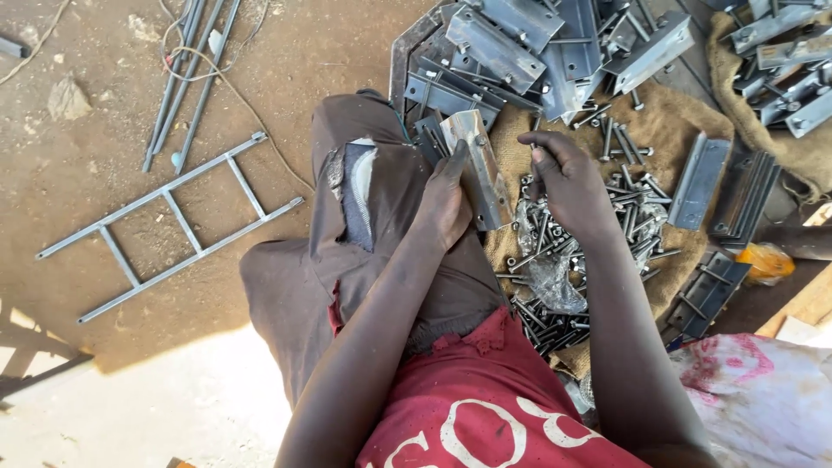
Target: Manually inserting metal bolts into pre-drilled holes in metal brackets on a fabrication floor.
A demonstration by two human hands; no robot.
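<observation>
My left hand (444, 201) grips a grey angled metal bracket (482, 170) that rests against my knee in torn brown trousers. My right hand (568, 182) hovers just right of the bracket, fingers pinched together over a heap of steel bolts (555, 260) on a brown sack; whether a bolt sits between the fingertips is hidden.
A pile of similar metal brackets (520, 43) lies ahead, more at the far right (784, 61) and beside the bolts (698, 182). A small welded ladder-like frame (169, 221) and thin rods (186, 74) lie on the dirt at left. A crumpled white and red cloth (763, 394) lies at lower right.
</observation>
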